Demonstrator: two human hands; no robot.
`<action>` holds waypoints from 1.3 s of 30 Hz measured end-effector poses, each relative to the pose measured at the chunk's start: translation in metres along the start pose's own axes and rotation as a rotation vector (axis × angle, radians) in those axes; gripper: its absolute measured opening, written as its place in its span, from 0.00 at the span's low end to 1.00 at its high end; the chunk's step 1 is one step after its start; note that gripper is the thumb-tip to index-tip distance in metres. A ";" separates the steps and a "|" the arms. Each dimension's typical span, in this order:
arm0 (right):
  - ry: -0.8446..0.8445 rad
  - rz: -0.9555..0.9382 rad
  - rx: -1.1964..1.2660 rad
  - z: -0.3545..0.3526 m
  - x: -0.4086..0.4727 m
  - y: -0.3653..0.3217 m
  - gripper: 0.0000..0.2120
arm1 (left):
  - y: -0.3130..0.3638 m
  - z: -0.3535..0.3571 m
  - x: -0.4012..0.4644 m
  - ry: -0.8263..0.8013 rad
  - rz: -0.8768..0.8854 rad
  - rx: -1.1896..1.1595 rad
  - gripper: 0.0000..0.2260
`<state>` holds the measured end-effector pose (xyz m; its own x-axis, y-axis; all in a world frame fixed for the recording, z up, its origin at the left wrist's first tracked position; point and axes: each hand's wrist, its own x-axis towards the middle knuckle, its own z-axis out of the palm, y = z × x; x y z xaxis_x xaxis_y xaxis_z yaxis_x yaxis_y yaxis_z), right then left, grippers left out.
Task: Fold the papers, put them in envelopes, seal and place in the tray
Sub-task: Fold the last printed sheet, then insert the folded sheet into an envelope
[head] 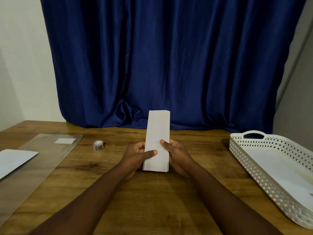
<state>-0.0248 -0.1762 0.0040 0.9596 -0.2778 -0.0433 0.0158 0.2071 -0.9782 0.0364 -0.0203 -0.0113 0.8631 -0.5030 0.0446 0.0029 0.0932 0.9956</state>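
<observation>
White folded paper (157, 141) is standing upright in a narrow strip above the middle of the table (152, 192), lifted clear of the wood and held at its lower half by both hands. The left hand (135, 156) is gripping the strip's left edge, its thumb lying across the front face and its fingers curling behind. The right hand (176, 154) is gripping the right edge in the same way, thumb pressing on the front near the middle of the strip and fingers wrapping behind. The layered edges of the fold are showing at the strip's lower right corner. The top of the paper is reaching up in front of the blue curtain (169, 56) that is hanging behind the table. At the right side of the table a white perforated tray (254, 173) with a cut-out handle is sitting well apart from the hands, with a pale sheet lying flat inside it; whether that is an envelope cannot be told. At the left, a clear plastic sleeve (39, 160) is lying on the wood with a small white label near its far end, and a white envelope (13, 161) is resting on its near left part. A small roll of tape (98, 145) is sitting between the sleeve and the hands.
</observation>
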 end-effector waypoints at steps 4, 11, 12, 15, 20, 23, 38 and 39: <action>0.027 -0.028 -0.026 0.001 -0.001 0.000 0.10 | -0.001 0.004 -0.002 -0.032 0.021 0.014 0.15; 0.107 0.007 -0.027 0.000 -0.004 -0.001 0.09 | -0.002 0.004 -0.002 0.129 0.175 0.304 0.09; 0.122 0.029 -0.052 0.000 -0.006 -0.003 0.12 | -0.002 0.001 -0.005 0.159 0.214 0.351 0.10; 0.119 0.099 -0.128 -0.001 -0.010 -0.006 0.15 | 0.004 -0.006 -0.013 0.233 0.308 0.415 0.08; 0.048 0.133 -0.169 0.002 -0.015 -0.008 0.06 | 0.031 -0.017 -0.043 0.189 0.430 0.493 0.09; 0.033 0.132 -0.179 0.008 -0.017 -0.006 0.11 | 0.041 -0.038 -0.072 0.171 0.517 0.627 0.07; -0.121 0.125 -0.317 0.021 -0.021 0.003 0.16 | 0.091 -0.331 -0.179 0.477 -0.342 1.423 0.41; -0.118 0.121 -0.333 0.022 -0.020 0.004 0.18 | 0.087 -0.339 -0.182 0.463 -0.388 1.421 0.44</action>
<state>-0.0384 -0.1496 0.0056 0.9751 -0.1560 -0.1578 -0.1731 -0.0900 -0.9808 0.0506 0.3702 0.0393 0.9996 0.0241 0.0123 0.0210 -0.9783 0.2060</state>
